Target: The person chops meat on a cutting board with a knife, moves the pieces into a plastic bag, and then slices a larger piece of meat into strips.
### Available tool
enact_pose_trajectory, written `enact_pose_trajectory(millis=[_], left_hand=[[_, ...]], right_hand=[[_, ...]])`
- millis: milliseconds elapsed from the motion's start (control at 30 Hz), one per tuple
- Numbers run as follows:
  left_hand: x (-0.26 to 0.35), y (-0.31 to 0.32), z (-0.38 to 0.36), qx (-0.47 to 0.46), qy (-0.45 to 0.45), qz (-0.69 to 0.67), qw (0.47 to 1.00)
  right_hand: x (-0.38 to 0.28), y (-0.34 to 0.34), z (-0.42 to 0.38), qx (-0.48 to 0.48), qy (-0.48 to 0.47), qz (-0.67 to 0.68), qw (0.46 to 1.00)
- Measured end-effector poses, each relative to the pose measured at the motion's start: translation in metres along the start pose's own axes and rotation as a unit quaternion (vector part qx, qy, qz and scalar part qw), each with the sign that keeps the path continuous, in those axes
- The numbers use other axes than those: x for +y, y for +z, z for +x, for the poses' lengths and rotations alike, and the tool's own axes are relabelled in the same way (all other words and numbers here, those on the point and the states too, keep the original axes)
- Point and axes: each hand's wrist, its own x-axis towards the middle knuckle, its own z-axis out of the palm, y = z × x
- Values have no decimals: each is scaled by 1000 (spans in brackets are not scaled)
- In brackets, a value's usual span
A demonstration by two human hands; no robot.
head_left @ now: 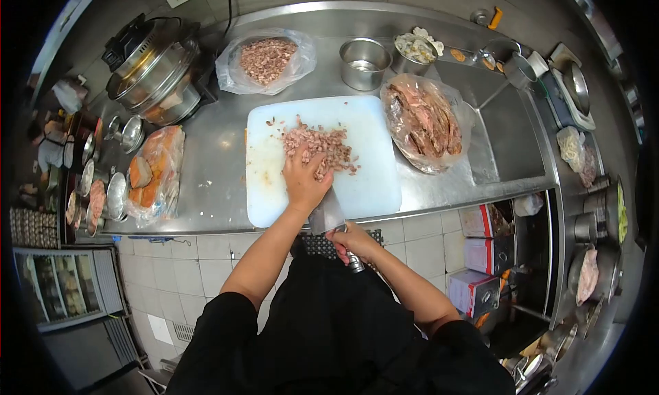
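Note:
A wide metal cleaver [328, 214] is held by its handle in my right hand [354, 243], at the front edge of the counter. Its blade points away from me, its far end over the white cutting board [268, 199]. My left hand [307, 183] rests with spread fingers on the near side of a pile of diced meat [322, 145] on the board. The fingertips are partly hidden among the pieces. Small scraps lie scattered at the pile's edges.
Behind the board are a plastic bag of diced meat [268, 60], a steel pot [365, 64] and a full pot [416, 50]. Bagged cooked meat [425, 120] sits at right, beside the sink [511, 131]. At left are bagged bread [159, 168] and a glass-bowl cooker [154, 79].

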Motion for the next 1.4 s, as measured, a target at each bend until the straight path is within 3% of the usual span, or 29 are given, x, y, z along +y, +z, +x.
enact_pose_trajectory(millis=[367,467,667,767,833,867,933,1000,1067,1100,1133,1167,1200,1233,1267,1333,1400], left_hand=[[17,-33,33,114,20,-33,993],[6,-38,73,144,39,-59,987],[-58,-36,212,199,49,-101,974],[-123,-4,284,186,33,-88,978],[-171,27,319,32,-45,-24,998],[-177,30,330,26,-45,-32,998],[-177,19,340,-97,-101,128,982],[-172,13,340,-138,-156,152,966],[-187,24,336,-46,30,107,993],[-183,22,328,-8,109,15,994],[-176,21,312,-16,108,11,994],[-164,13,286,-79,112,-88,987],[-153,4,260,-137,115,-185,966],[-145,-9,229,-177,126,-197,956],[-139,-20,203,-216,138,-207,944],[-147,-19,171,-213,128,-163,955],[-156,-6,145,-204,116,-116,965]], right_hand=[[-51,3,-20,-25,-53,-126,990],[-86,10,-8,-13,-75,-151,986],[-217,35,62,8,-130,-193,972],[-260,49,95,39,-109,-99,988],[-253,54,88,58,-87,-86,991],[-244,56,77,71,-62,-71,993],[-217,52,44,93,-60,-129,985],[-188,48,6,156,-9,-208,966],[-151,36,-22,232,9,-227,946],[-139,30,-36,270,24,-267,925],[-129,24,-48,307,39,-307,900],[-122,15,-58,310,45,-303,900],[-114,3,-64,348,29,-387,853],[-106,-7,-66,383,11,-468,796],[-103,-16,-65,386,11,-467,795],[-102,-36,-56,434,-32,-589,681],[-100,-53,-37,445,-28,-614,651]])
